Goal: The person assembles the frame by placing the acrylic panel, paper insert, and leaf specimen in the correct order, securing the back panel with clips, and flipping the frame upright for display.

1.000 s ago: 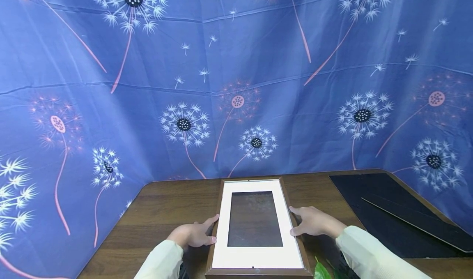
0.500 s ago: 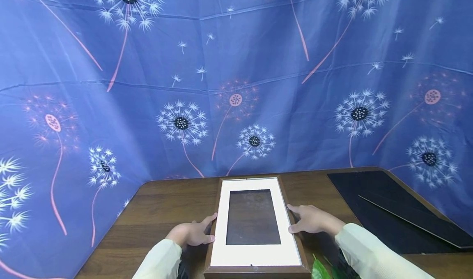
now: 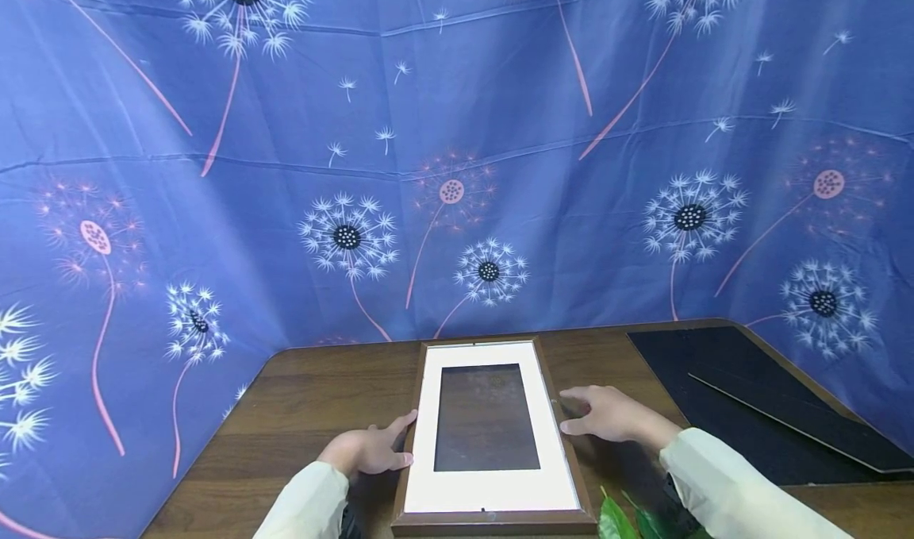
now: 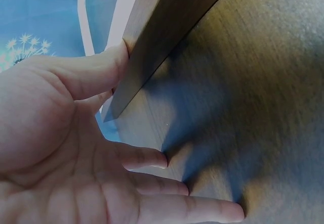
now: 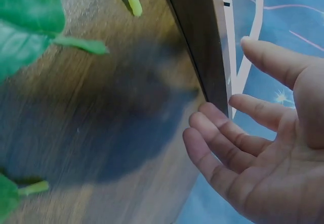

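Note:
A brown wooden picture frame (image 3: 493,521) lies on the table in the middle of the head view. Inside it is a white mat (image 3: 496,490) around a rectangular opening with a dark, see-through look. My left hand (image 3: 366,450) is at the frame's left side; in the left wrist view its thumb (image 4: 109,67) touches the wooden edge while several straight fingers rest on the tabletop. Beside the frame's right side, my right hand (image 3: 614,413) has its fingers extended and loosely spread. In the right wrist view, its fingertips (image 5: 215,114) are right by the wooden side (image 5: 205,42), gripping nothing.
Two black boards lie at the right, a larger sheet (image 3: 678,348) and a narrower panel (image 3: 800,424) overlapping it. Green leaves (image 3: 616,519) are on the wooden table (image 3: 328,388) near the frame's lower right corner. A blue dandelion-print cloth (image 3: 557,229) hangs behind.
My right hand has drawn slightly up and away from the frame's right edge. The left hand keeps its place at the left edge. The whole head view has shifted a little.

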`<state>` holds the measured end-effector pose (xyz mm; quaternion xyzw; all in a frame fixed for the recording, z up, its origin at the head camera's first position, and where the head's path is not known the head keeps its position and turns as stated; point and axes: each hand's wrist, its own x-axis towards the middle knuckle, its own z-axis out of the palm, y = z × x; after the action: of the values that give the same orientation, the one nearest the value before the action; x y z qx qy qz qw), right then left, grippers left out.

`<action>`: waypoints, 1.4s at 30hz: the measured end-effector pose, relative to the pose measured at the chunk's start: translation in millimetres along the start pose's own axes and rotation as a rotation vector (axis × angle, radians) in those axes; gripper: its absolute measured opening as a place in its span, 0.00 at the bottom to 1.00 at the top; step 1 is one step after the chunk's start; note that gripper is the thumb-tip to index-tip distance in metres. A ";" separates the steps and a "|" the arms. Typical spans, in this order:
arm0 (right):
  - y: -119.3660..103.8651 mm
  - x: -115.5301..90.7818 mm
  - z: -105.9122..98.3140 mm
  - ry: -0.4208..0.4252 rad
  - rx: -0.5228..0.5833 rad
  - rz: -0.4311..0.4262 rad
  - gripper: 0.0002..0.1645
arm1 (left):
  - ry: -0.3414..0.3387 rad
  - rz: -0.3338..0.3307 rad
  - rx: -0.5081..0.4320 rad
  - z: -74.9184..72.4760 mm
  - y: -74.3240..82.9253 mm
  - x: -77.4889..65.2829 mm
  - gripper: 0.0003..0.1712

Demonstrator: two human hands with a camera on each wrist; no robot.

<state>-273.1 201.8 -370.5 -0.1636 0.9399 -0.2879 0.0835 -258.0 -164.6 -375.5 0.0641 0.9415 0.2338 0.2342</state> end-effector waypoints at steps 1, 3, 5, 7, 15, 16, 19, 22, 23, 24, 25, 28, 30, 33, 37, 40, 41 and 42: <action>1.7 -0.7 -2.0 0.009 -0.001 -0.010 0.36 | 0.000 -0.003 -0.005 0.1 -0.1 0.2 0.39; 5.2 -2.6 -5.6 0.018 0.017 -0.021 0.34 | 0.002 -0.006 -0.006 0.3 -0.1 0.5 0.39; 8.4 -4.9 -9.3 0.026 0.040 -0.036 0.31 | 0.005 -0.007 -0.003 0.4 -0.1 0.7 0.39; 11.3 -7.4 -12.6 0.029 0.061 -0.053 0.29 | 0.006 -0.007 0.001 0.6 -0.3 0.9 0.39; 22.2 -16.7 -19.4 0.074 0.150 -0.056 0.24 | -0.001 -0.026 -0.024 0.6 0.0 -0.5 0.39; 23.3 -18.1 -19.5 0.082 0.154 -0.049 0.24 | -0.001 -0.025 -0.022 0.5 -0.2 -0.6 0.39; 26.4 -22.3 -18.8 0.100 0.172 -0.018 0.22 | 0.000 -0.026 -0.021 0.5 -0.7 -0.6 0.39; 29.2 -27.2 -17.5 0.106 0.186 0.004 0.20 | 0.000 -0.019 -0.012 0.5 -0.8 -0.4 0.39; 30.0 -28.7 -17.1 0.103 0.197 0.009 0.19 | -0.002 -0.017 -0.009 0.7 -0.7 -0.2 0.39; 30.6 -30.5 -16.6 0.099 0.206 0.018 0.19 | -0.002 -0.013 -0.002 0.7 -0.6 -0.2 0.39; 31.3 -32.1 -15.8 0.095 0.222 0.029 0.19 | -0.002 -0.009 0.003 0.9 -0.3 -0.1 0.39; 33.3 -36.9 -13.0 0.070 0.274 0.058 0.18 | -0.002 -0.004 0.009 1.5 0.4 -0.1 0.39; 34.3 -40.5 -11.0 0.052 0.299 0.068 0.19 | 0.000 -0.005 0.009 1.8 0.8 -0.4 0.39; 35.9 -45.6 -8.0 0.028 0.305 0.076 0.19 | 0.003 -0.009 0.007 2.1 1.3 -1.1 0.38; 37.5 -50.0 -4.0 0.020 0.270 0.070 0.18 | 0.005 -0.004 0.010 1.7 1.7 -1.8 0.38; 38.2 -51.8 0.0 0.015 0.271 0.050 0.20 | 0.003 0.005 0.021 1.4 1.9 -1.5 0.39; 38.2 -52.4 1.5 0.013 0.275 0.050 0.22 | 0.003 0.008 0.024 1.4 1.9 -1.4 0.39; 38.1 -53.2 3.0 0.009 0.280 0.047 0.23 | 0.003 0.010 0.026 1.3 2.0 -1.6 0.39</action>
<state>-232.7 248.8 -391.3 -0.1270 0.8944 -0.4150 0.1078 -255.9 -162.7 -375.0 0.0714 0.9445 0.2225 0.2307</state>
